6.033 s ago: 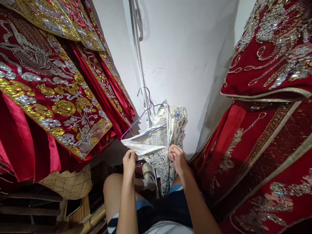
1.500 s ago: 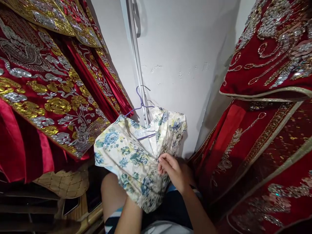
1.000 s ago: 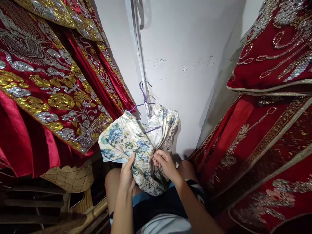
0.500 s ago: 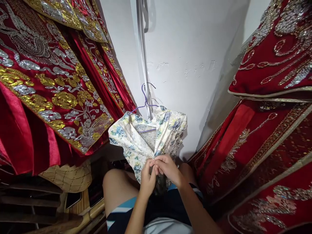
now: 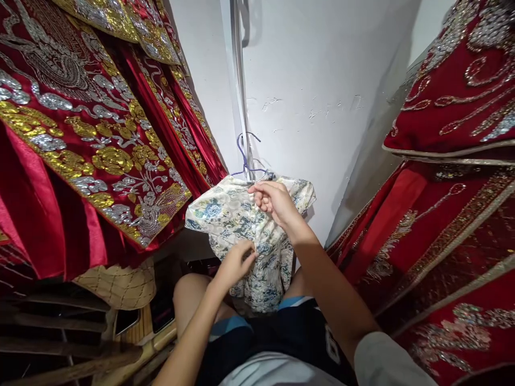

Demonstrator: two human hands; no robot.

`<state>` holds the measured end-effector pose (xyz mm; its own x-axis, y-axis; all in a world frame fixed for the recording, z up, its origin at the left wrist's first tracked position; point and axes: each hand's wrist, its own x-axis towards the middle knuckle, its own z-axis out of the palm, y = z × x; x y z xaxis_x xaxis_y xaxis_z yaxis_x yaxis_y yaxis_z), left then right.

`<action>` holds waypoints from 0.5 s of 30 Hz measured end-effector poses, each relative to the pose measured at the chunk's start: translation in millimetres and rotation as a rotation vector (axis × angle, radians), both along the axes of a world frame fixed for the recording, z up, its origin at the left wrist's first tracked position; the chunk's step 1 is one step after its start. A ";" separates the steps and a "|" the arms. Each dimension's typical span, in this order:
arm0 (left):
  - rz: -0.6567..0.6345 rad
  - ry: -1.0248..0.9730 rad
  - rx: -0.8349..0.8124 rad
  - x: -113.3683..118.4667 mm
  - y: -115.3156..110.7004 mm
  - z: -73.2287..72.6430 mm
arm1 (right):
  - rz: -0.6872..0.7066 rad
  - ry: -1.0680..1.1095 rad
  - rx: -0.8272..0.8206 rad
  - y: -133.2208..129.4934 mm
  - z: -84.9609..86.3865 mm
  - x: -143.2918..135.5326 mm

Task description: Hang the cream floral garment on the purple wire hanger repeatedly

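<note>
A short-sleeved floral garment (image 5: 225, 209), cream with blue and yellow flowers, hangs on a purple wire hanger (image 5: 245, 155) in front of me. Its front is drawn together along a pale zipper line (image 5: 255, 228). At the neckline, my right hand (image 5: 273, 201) is closed in a pinch at the top of this line; the zipper pull itself is hidden by the fingers. Lower on the front, my left hand (image 5: 239, 262) has thumb and fingers curled at the seam, gripping the cloth. The garment's lower end (image 5: 261, 300) hangs between my knees.
Red costumes with gold and silver sequins (image 5: 112, 161) hang on the left, and beaded red garments (image 5: 442, 118) crowd the right. A metal pole (image 5: 239, 80) stands against the white wall (image 5: 314, 64). A wooden rack with a phone-like dark object (image 5: 127, 320) is at lower left.
My right hand has moved up from the bottom of the V opening to the neckline, and the open front has closed. My left hand has shifted slightly up and left.
</note>
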<state>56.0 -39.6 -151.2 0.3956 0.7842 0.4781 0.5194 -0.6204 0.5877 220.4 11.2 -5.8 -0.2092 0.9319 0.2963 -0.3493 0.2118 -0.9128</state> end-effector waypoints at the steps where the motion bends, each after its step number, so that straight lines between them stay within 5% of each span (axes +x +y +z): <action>1: 0.026 -0.067 0.070 -2.5 3.6 18.9 | 0.013 -0.030 0.023 -3.9 -1.4 -0.7; 4: 0.179 -0.324 0.363 -2.1 12.8 80.4 | 0.003 -0.093 0.089 -12.8 -2.5 -1.6; 8: 0.192 -0.124 0.524 10.4 22.3 140.8 | -0.035 -0.121 0.166 -10.2 -2.8 -4.1; 11: 0.253 -0.098 0.587 11.9 25.1 158.5 | -0.097 -0.157 0.165 -5.0 -20.9 -6.7; 15: 0.473 -0.533 0.565 -25.6 34.1 152.9 | -0.054 -0.207 0.075 -11.6 -66.9 -7.0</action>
<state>30.4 -5.5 1.6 -0.2917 0.4020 0.8679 0.5395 -0.6801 0.4963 213.4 -0.5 -72.7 -0.2230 0.9205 0.3210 -0.1422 0.2951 -0.9448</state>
